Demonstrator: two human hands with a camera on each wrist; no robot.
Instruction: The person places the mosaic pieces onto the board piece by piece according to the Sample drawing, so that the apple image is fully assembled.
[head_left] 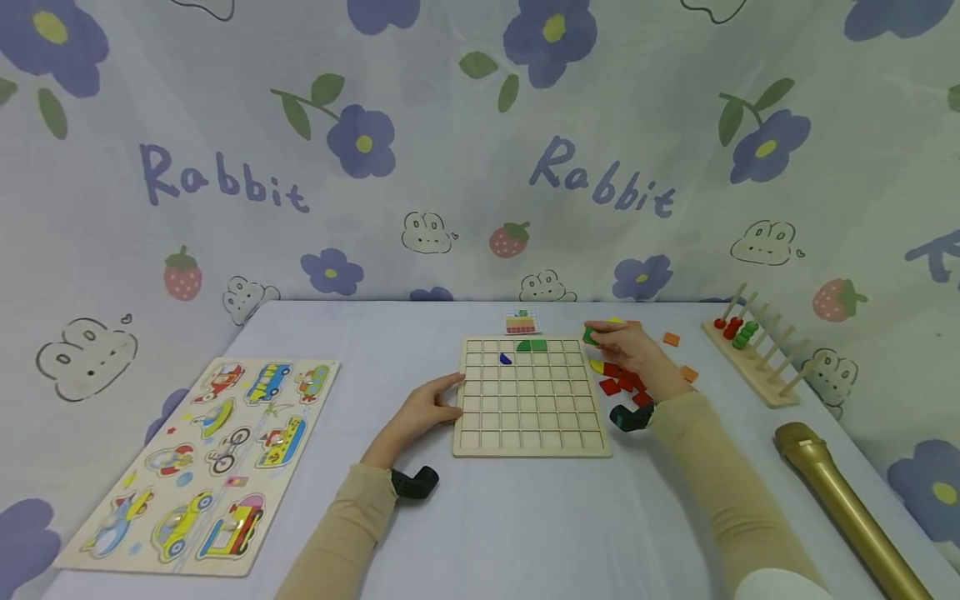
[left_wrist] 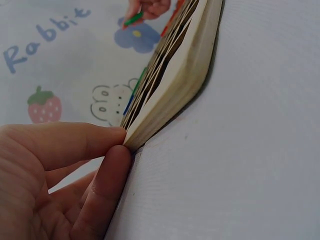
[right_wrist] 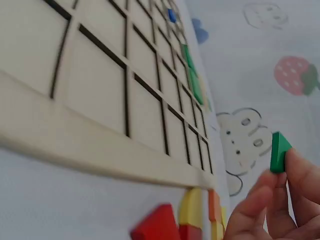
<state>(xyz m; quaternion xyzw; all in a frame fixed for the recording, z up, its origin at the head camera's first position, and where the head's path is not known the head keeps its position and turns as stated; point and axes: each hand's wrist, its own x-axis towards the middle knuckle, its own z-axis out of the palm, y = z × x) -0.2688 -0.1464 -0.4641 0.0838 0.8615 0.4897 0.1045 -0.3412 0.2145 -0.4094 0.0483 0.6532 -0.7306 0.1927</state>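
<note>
My left hand (head_left: 427, 410) rests its thumb and fingertips against the left side of a wooden grid board (head_left: 532, 408); in the left wrist view the fingertips sit right at its edge. My right hand (head_left: 626, 346) is raised past the board's far right corner. Between thumb and fingers it pinches a small green block (right_wrist: 278, 152), which looks triangular in the right wrist view. On the board's far row, a rounded green piece (head_left: 522, 346) lies beside a green square (head_left: 538, 345). A small blue piece (head_left: 506, 358) sits one row nearer.
Red pieces (head_left: 610, 387) and orange pieces (head_left: 671, 339) lie loose right of the board. A picture card (head_left: 522, 322) is behind it. A bead peg stand (head_left: 757, 367) and gold microphone (head_left: 847, 508) are on the right, a vehicle puzzle board (head_left: 202, 467) on the left.
</note>
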